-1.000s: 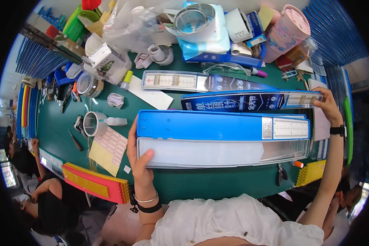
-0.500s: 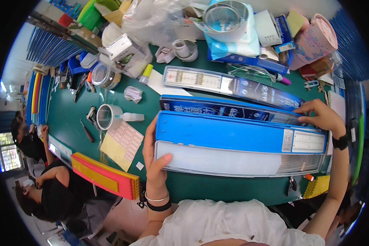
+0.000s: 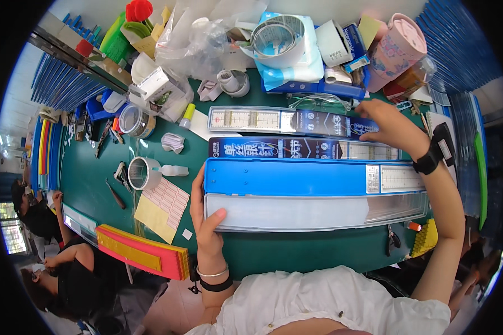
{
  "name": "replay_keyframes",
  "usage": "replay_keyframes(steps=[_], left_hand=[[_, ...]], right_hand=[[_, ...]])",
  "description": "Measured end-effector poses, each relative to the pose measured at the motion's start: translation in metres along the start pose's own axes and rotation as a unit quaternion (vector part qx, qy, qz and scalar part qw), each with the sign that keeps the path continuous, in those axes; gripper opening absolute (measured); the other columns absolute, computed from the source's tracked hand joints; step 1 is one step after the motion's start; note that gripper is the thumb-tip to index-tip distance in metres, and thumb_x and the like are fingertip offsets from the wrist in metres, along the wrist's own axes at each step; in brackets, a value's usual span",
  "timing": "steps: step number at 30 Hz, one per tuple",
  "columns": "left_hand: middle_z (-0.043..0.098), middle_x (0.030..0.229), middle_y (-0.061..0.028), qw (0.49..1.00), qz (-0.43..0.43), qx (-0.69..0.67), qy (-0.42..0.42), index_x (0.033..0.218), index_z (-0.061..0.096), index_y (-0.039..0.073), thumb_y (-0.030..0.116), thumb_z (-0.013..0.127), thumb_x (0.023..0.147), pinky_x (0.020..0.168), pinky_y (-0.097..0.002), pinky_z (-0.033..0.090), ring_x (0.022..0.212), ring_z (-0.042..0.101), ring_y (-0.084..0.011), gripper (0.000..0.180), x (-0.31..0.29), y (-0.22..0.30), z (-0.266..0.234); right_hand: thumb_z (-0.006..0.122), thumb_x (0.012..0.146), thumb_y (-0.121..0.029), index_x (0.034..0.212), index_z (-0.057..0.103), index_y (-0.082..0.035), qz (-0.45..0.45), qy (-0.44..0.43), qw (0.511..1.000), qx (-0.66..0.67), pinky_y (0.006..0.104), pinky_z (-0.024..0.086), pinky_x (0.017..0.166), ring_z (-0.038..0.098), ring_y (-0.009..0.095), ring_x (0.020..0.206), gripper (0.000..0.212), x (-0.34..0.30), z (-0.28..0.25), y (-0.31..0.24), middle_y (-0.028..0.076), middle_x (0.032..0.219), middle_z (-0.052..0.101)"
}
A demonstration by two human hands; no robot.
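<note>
My left hand (image 3: pixel 208 223) grips the left end of a long blue plastic case (image 3: pixel 302 177), its thumb over the frosted clear lid (image 3: pixel 290 212), which lies folded open toward me. A white scale label sits at the right end of the blue part. Just beyond lies a long flat dark-blue printed case (image 3: pixel 313 149) with a clear section. Farther off is another long clear-topped case (image 3: pixel 246 119) with a scale strip. My right hand (image 3: pixel 394 127) hovers at its right end, fingers apart across its width; whether they touch is hard to tell.
Behind lie safety glasses (image 3: pixel 321 103), a tape roll on a blue-white pack (image 3: pixel 313 72) and a pink flowered cup (image 3: pixel 397 53). To the left are a white mug-shaped holder (image 3: pixel 143 173), a label sheet (image 3: pixel 162 206), a clear jar (image 3: pixel 137 121) and red-yellow foam sheets (image 3: pixel 145 251). Other people sit at left.
My right hand has let go of the dark-blue printed case, which now lies flatter, and has moved away from me to the farther case. My left hand keeps its hold.
</note>
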State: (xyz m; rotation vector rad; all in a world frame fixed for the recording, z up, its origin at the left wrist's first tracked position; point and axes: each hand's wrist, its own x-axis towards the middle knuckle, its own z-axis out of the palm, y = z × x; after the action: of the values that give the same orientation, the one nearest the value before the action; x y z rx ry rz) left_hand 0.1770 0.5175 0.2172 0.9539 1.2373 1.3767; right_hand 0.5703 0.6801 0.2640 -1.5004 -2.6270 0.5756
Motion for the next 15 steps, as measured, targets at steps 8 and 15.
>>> replay_keyframes(steps=[8, 15], left_hand=[[0.053, 0.144, -0.0189, 1.0, 0.024, -0.004, -0.013, 0.152, 0.042, -0.003, 0.037, 0.067, 0.075, 0.117, -0.0381, 0.032, 0.135, 0.049, -0.0288, 0.091, 0.001, 0.0, 0.001], [0.054, 0.144, -0.0186, 0.999, 0.027, -0.019, -0.014, 0.152, 0.043, -0.001, 0.038, 0.068, 0.075, 0.116, -0.0379, 0.033, 0.135, 0.05, -0.0289, 0.089, -0.005, -0.003, -0.003]], right_hand=[[0.087, 0.079, -0.017, 0.119, 0.06, 0.001, 0.008, -0.082, 0.996, 0.045, 0.0384, 0.05, 0.098, 0.06, 0.031, 0.114, 0.052, 0.005, 0.004, 0.022, 0.016, 0.118, 0.062], [0.085, 0.082, -0.015, 0.113, 0.059, -0.001, -0.01, -0.072, 0.988, 0.136, 0.0384, 0.051, 0.092, 0.065, 0.03, 0.105, 0.042, 0.007, 0.006, 0.022, 0.014, 0.11, 0.067]])
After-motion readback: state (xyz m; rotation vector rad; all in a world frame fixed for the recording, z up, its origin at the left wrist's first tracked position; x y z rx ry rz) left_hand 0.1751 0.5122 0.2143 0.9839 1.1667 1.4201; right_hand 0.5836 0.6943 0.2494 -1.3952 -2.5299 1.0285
